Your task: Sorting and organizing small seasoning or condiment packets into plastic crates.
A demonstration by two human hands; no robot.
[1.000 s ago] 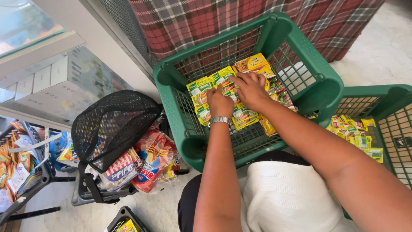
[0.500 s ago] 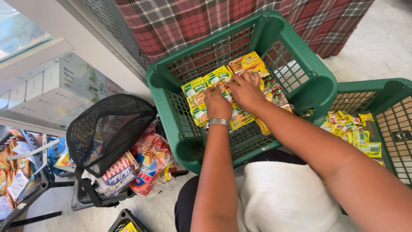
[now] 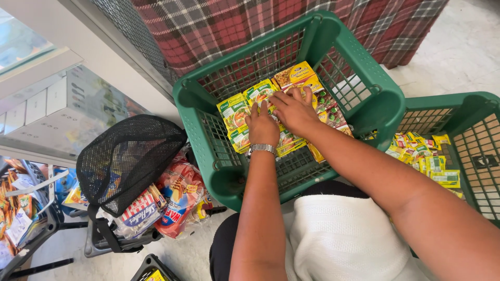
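A green plastic basket (image 3: 383,106) stands in front of me with several flat yellow-and-green sachet packets (image 3: 234,112) laid side by side on its floor. My left hand (image 3: 262,127), with a silver watch at the wrist, rests flat on the middle packets, fingers together. My right hand (image 3: 293,110) lies beside it, fingers spread over the packets toward the yellow ones (image 3: 294,73) at the back. Neither hand has a packet lifted.
A second green basket (image 3: 471,104) at the right holds several small yellow sachets (image 3: 424,153). At the left a black mesh basket (image 3: 127,158) sits over red snack bags (image 3: 179,195). A plaid cloth (image 3: 245,26) hangs behind. White fabric (image 3: 341,237) covers my lap.
The view has shifted a little, so the basket sits slightly further left. Both hands stay on the packets, with the right hand's fingers spread a bit wider.
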